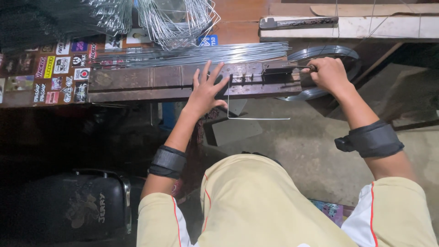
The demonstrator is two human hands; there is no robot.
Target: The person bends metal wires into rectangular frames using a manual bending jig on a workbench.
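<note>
Small rectangular stickers point(59, 68) in yellow, white, pink and black crowd the bench top at the upper left of the frame; a blue label point(208, 40) peeks out at top centre under the stacked wire frames point(176, 20). My left hand point(208, 89) lies flat, fingers spread, on the metal bending jig point(238, 77) at centre. My right hand point(328, 73) is closed around the jig's handle point(299, 67). The bent wire point(256, 118) hangs off the bench's near edge, over open concrete floor point(302, 151). Straight rods point(206, 54) lie behind the jig.
</note>
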